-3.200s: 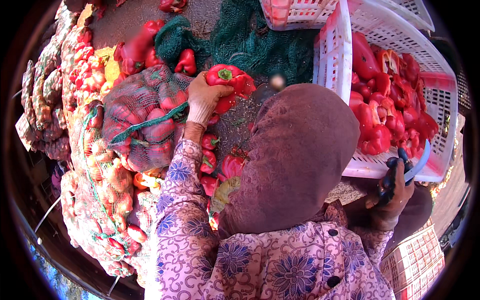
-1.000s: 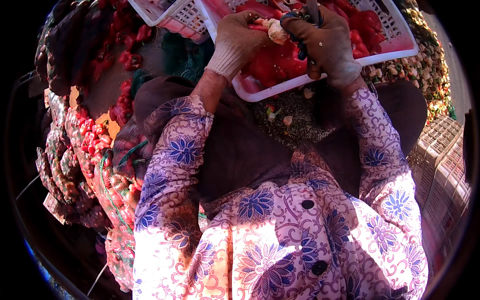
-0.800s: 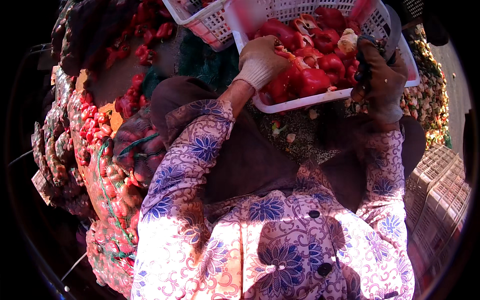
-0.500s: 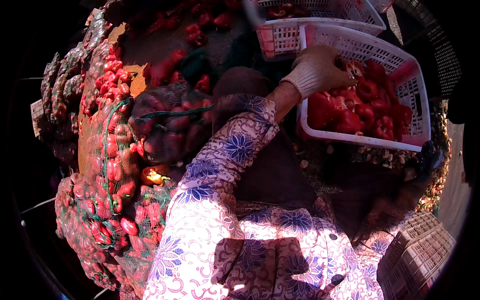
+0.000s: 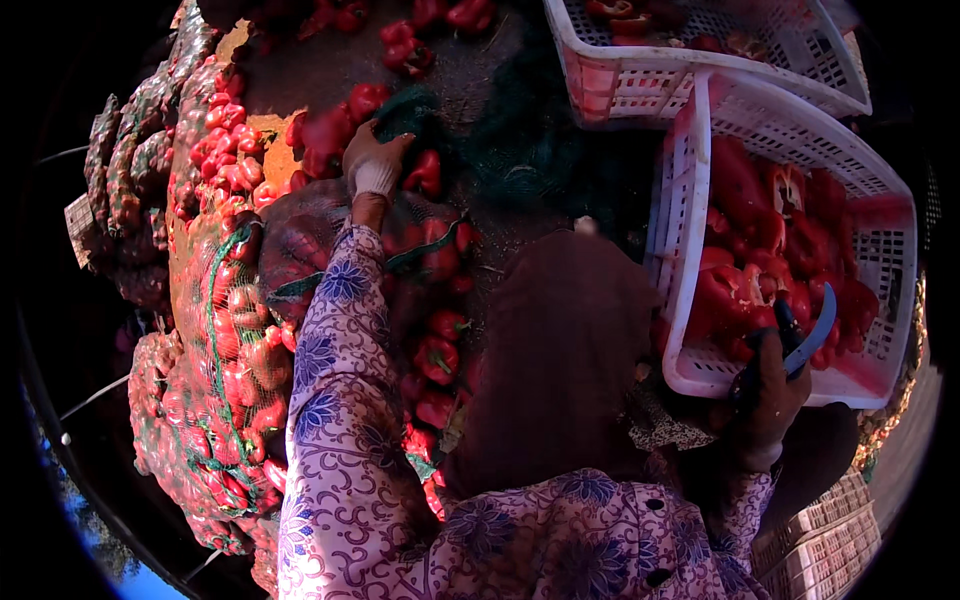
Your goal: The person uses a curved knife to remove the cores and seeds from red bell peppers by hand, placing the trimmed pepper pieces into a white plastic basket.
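My left hand (image 5: pixel 376 162), in a pale knit glove, reaches over mesh sacks of red peppers (image 5: pixel 305 235), fingers apart, beside loose red peppers (image 5: pixel 326 135) and a dark green net (image 5: pixel 480 140). My right hand (image 5: pixel 772 385) grips a knife with a curved blade (image 5: pixel 817 328) and dark handle, at the near edge of a white plastic crate (image 5: pixel 681 230) holding cut red peppers (image 5: pixel 750 290).
Another crate (image 5: pixel 620 65) with some cut peppers stands behind. Peppers lie on the ground (image 5: pixel 300 75) at the back. More bagged peppers (image 5: pixel 205 380) line the left. My bent leg (image 5: pixel 550 330) lies between sacks and crate. Stacked crates (image 5: pixel 815 535) sit at lower right.
My left hand has moved from the crate of cut peppers leftward to the peppers and net. My right hand still holds the knife. The view has turned left.
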`<state>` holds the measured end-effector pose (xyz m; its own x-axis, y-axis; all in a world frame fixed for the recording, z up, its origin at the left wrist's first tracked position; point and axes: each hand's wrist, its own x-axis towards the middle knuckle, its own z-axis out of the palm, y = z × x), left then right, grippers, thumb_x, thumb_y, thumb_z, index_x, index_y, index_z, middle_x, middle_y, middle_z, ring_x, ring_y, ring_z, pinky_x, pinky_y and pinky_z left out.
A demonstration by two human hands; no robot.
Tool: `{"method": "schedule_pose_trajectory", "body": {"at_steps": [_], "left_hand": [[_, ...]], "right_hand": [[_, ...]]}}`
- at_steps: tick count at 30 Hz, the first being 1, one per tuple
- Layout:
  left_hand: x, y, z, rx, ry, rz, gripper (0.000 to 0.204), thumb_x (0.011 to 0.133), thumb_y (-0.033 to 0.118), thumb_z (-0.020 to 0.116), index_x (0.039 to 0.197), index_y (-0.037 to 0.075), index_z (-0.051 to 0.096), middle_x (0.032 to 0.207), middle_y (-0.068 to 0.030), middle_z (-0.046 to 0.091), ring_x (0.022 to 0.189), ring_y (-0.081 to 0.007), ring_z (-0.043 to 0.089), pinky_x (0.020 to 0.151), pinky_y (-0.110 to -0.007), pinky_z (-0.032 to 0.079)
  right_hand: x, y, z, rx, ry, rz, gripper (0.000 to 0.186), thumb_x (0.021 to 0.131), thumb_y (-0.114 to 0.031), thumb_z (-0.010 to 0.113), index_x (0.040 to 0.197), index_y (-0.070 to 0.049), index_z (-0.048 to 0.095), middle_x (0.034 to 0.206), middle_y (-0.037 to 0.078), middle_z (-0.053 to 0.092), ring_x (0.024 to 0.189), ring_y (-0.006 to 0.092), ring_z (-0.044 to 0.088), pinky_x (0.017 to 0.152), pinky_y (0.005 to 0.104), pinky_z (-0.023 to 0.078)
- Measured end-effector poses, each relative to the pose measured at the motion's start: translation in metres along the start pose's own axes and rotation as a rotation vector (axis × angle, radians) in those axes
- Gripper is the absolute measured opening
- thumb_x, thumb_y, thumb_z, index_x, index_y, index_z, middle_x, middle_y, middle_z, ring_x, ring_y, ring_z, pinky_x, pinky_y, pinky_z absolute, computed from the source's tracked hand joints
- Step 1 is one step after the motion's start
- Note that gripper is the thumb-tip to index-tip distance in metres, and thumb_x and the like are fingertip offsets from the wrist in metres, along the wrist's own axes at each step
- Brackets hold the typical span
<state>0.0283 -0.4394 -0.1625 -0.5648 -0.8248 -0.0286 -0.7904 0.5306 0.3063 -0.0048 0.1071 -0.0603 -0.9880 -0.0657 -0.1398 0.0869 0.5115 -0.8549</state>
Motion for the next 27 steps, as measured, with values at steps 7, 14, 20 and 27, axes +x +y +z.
{"method": "schedule_pose_trajectory", "body": {"at_steps": [7, 14, 20, 27], "left_hand": [[0.054, -0.023, 0.070, 0.227, -0.133, -0.160, 0.064, 0.070, 0.039, 0.080, 0.125, 0.014, 0.060, 0.120, -0.0117, 0.063, 0.110, -0.0296, 0.061, 0.092, -0.041, 0.051], [0.056, -0.045, 0.078, -1.480, -0.508, -0.308, 0.018, 0.085, 0.005, 0.072, 0.100, 0.001, 0.063, 0.099, -0.0092, 0.067, 0.086, -0.0199, 0.067, 0.079, -0.031, 0.055], [-0.041, 0.046, 0.038, -1.484, -0.360, -0.300, 0.018, 0.090, 0.006, 0.068, 0.105, 0.001, 0.060, 0.097, -0.0072, 0.067, 0.089, -0.0182, 0.066, 0.084, -0.033, 0.054], [-0.046, 0.094, -0.001, -1.233, -0.502, 0.477, 0.036, 0.090, 0.007, 0.068, 0.123, 0.000, 0.057, 0.119, -0.0069, 0.062, 0.109, -0.0174, 0.061, 0.099, -0.028, 0.047]], "right_hand": [[0.016, -0.007, -0.008, -0.402, -0.231, -0.266, 0.097, 0.074, -0.074, 0.060, 0.120, 0.011, 0.054, 0.096, 0.013, 0.061, 0.075, 0.0168, 0.058, 0.064, 0.0286, 0.045], [0.021, 0.003, -0.006, -0.517, -0.203, -0.461, 0.112, 0.068, -0.081, 0.056, 0.136, 0.008, 0.045, 0.103, 0.014, 0.059, 0.068, 0.0188, 0.053, 0.060, 0.0342, 0.043], [0.019, 0.001, -0.002, -0.567, -0.136, -0.382, 0.119, 0.063, -0.093, 0.042, 0.117, 0.012, 0.053, 0.074, 0.011, 0.056, 0.076, 0.0318, 0.058, 0.069, 0.0421, 0.046], [0.011, 0.009, -0.014, -0.539, -0.138, -0.420, 0.064, 0.090, -0.048, 0.056, 0.125, 0.005, 0.055, 0.105, 0.016, 0.061, 0.085, 0.0285, 0.061, 0.070, 0.0372, 0.048]]}}
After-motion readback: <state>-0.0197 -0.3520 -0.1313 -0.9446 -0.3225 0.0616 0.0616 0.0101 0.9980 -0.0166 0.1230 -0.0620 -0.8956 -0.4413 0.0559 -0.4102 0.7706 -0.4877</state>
